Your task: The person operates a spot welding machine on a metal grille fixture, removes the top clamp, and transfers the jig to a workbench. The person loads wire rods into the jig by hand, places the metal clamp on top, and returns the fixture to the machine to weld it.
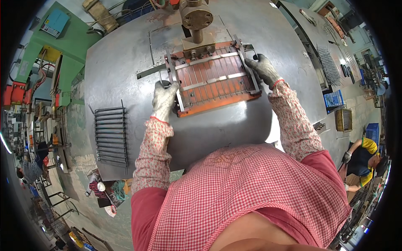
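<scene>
A red-orange jig (220, 101) with steel side bars lies on the grey metal table in front of me. Across it runs a row of thin metal rods (208, 78), with flat steel strips crossing over them. My left hand (163, 99), in a grey-white work glove, is closed at the jig's left side, by a wire loop handle (162, 75). At the right side bar my gloved right hand (264, 70) grips the jig, thumb and fingers around its edge. A brass-coloured machine head (197, 19) comes down over the far edge, its block (198, 47) right above the rods.
On the table's left edge lies a stack of dark wire racks (110, 136). A green machine (69, 31) stands at the far left. To the right are a bench with wire grids (328, 67), a blue crate (333, 98) and a co-worker (363, 161) in a yellow and dark shirt.
</scene>
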Demonstrator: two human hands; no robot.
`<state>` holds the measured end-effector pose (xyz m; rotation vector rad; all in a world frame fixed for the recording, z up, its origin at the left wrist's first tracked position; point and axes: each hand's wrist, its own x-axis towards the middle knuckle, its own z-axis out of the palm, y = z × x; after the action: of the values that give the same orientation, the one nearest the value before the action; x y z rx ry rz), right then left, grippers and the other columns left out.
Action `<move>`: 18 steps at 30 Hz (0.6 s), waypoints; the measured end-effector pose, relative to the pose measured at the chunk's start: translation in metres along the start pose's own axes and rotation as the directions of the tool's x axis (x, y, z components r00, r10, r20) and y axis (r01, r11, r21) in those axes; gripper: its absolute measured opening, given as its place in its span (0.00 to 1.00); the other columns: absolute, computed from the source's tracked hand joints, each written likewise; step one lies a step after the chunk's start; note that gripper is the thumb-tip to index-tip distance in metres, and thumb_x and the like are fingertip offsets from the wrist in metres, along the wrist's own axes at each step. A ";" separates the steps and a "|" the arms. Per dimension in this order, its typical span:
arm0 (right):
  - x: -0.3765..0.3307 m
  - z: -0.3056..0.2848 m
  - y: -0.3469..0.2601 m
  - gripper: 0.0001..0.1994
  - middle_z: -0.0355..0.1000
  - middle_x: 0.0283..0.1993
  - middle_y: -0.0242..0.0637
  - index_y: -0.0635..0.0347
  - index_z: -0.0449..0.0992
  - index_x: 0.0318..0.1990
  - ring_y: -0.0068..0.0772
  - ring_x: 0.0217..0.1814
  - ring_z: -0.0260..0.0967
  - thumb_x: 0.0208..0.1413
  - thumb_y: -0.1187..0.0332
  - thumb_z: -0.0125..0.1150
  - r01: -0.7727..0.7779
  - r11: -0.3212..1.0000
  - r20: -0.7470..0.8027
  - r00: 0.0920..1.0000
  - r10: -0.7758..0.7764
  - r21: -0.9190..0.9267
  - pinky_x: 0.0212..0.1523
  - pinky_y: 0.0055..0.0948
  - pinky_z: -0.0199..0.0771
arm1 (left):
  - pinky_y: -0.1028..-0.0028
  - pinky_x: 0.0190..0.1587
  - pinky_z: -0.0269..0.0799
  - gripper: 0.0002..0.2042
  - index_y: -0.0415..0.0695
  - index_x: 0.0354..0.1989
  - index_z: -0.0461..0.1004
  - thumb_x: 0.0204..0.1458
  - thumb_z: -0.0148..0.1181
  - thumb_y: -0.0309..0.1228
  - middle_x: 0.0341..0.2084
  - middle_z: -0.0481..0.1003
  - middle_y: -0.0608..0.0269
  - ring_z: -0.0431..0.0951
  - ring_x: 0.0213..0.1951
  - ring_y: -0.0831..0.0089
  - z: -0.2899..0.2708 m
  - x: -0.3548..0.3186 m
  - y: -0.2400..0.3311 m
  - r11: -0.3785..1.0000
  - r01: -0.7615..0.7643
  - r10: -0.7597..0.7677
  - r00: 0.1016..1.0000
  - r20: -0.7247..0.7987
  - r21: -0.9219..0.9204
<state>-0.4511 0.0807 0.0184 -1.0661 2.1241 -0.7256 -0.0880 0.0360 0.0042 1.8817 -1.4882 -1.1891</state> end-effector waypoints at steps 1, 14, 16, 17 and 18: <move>-0.001 -0.001 0.009 0.36 0.74 0.45 0.57 0.70 0.65 0.57 0.48 0.46 0.75 0.49 0.49 0.65 -0.006 1.000 0.000 1.000 0.006 -0.001 0.43 0.39 0.75 | 0.65 0.33 0.75 0.26 0.38 0.44 0.68 0.45 0.64 0.46 0.32 0.76 0.52 0.78 0.30 0.63 0.002 -0.010 0.003 1.000 -0.008 0.008 1.000 0.006 0.011; 0.019 -0.020 0.010 0.37 0.73 0.47 0.54 0.72 0.66 0.58 0.41 0.46 0.72 0.50 0.48 0.65 -0.026 0.999 0.081 0.996 0.028 -0.023 0.43 0.37 0.73 | 0.67 0.26 0.74 0.26 0.40 0.45 0.66 0.45 0.65 0.45 0.30 0.76 0.54 0.78 0.27 0.64 0.022 -0.006 0.012 0.998 0.030 -0.029 0.999 0.019 -0.056; 0.018 -0.028 0.013 0.36 0.74 0.46 0.51 0.71 0.67 0.57 0.39 0.44 0.72 0.49 0.48 0.65 -0.011 1.000 0.101 0.995 0.012 -0.016 0.44 0.36 0.72 | 0.68 0.26 0.74 0.25 0.40 0.45 0.67 0.45 0.65 0.44 0.28 0.76 0.54 0.78 0.26 0.65 0.027 -0.009 0.017 0.997 0.030 -0.028 0.999 0.021 -0.073; 0.017 -0.028 0.013 0.36 0.74 0.47 0.50 0.71 0.67 0.57 0.39 0.45 0.72 0.49 0.48 0.66 -0.013 0.998 0.082 0.996 0.018 -0.061 0.44 0.36 0.71 | 0.68 0.26 0.74 0.25 0.40 0.45 0.67 0.45 0.65 0.44 0.28 0.76 0.54 0.78 0.26 0.65 0.027 -0.008 0.015 0.997 0.029 -0.027 0.999 0.021 -0.076; 0.016 -0.028 0.012 0.36 0.74 0.47 0.50 0.71 0.67 0.57 0.39 0.45 0.72 0.49 0.48 0.66 -0.010 0.998 0.082 0.997 0.015 -0.064 0.44 0.36 0.71 | 0.68 0.26 0.74 0.25 0.39 0.45 0.67 0.45 0.65 0.43 0.28 0.76 0.54 0.78 0.26 0.65 0.028 -0.009 0.015 0.996 0.015 -0.013 1.000 0.025 -0.092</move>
<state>-0.4855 0.0795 0.0231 -1.0964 2.0942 -0.6016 -0.1198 0.0442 0.0045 1.8254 -1.4099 -1.2701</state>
